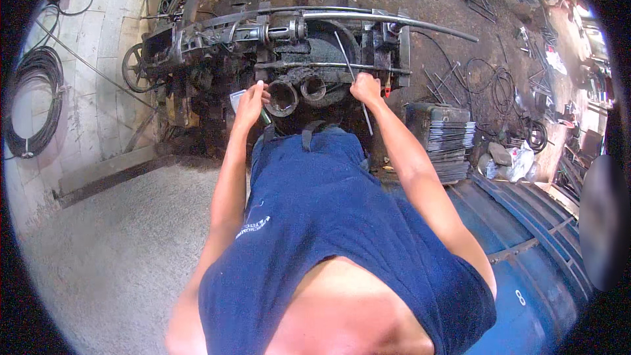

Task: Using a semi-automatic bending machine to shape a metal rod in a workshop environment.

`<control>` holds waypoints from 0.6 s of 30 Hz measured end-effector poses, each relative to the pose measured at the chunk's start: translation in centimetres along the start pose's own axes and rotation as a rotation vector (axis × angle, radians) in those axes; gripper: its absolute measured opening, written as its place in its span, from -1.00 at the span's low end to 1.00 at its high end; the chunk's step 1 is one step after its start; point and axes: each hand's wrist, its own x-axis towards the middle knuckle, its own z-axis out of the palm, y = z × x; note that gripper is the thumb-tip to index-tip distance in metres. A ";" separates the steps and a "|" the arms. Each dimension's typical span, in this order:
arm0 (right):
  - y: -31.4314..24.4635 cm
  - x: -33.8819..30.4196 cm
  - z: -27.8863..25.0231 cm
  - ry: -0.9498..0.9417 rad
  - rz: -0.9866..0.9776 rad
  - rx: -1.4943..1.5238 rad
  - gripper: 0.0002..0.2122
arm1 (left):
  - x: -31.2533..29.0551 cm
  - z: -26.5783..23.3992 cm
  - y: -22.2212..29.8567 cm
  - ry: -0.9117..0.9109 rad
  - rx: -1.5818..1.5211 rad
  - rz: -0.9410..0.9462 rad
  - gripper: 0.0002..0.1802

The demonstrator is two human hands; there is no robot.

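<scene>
My right hand (pixel 366 89) is closed in a fist around a thin, straight metal rod (pixel 368 118). The rod slants from above the fist, across the machine, down to a free end near my waist. My left hand (pixel 250 104) is at the left of an open metal cylinder (pixel 283 97), its fingers curled. A pale flat piece (pixel 234 98) shows at its outer side and a greenish shiny bit (pixel 266 116) below the fingers; what it holds is mostly hidden. A second, smaller ring-shaped opening (pixel 313 87) lies between my hands on the dark, greasy machine (pixel 223 36).
A long bar (pixel 447 30) sticks out from the machine's right side. At the right stands a stack of metal rods (pixel 450 141) beside a blue metal surface (pixel 526 276). A handwheel (pixel 133 68) and a coiled black cable (pixel 29 102) are at the left. Loose rods and cables litter the floor.
</scene>
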 end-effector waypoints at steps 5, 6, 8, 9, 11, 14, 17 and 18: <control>0.5 -2.0 -3.7 -0.143 -0.122 0.049 -0.75 | 0.6 0.0 0.8 -0.002 -0.088 -0.013 -0.36; 0.4 -2.7 -4.9 -0.173 -0.196 0.063 -0.74 | 0.7 -0.3 0.9 -0.020 -0.162 -0.040 -0.34; -0.1 -3.8 -7.6 -0.202 -0.277 0.132 -0.74 | 1.6 -1.0 1.4 -0.040 -0.183 -0.056 -0.27; -0.6 -4.5 -9.2 -0.231 -0.345 0.202 -0.74 | 2.1 -1.2 1.7 -0.050 -0.337 -0.034 -0.24; -2.5 -5.4 -11.9 -0.228 -0.397 0.289 -0.75 | 2.6 -1.7 2.9 -0.042 -0.549 0.003 -0.12; -5.2 -6.4 -15.2 -0.179 -0.496 0.395 -0.78 | 2.8 -2.0 7.2 -0.056 -0.804 0.123 -0.06; -7.9 -6.5 -17.5 -0.152 -0.546 0.471 -0.79 | 3.4 -2.4 11.0 -0.155 -1.024 0.182 0.03; -8.8 -6.5 -18.2 -0.146 -0.560 0.464 -0.79 | 3.4 -2.4 12.4 -0.186 -1.087 0.200 0.04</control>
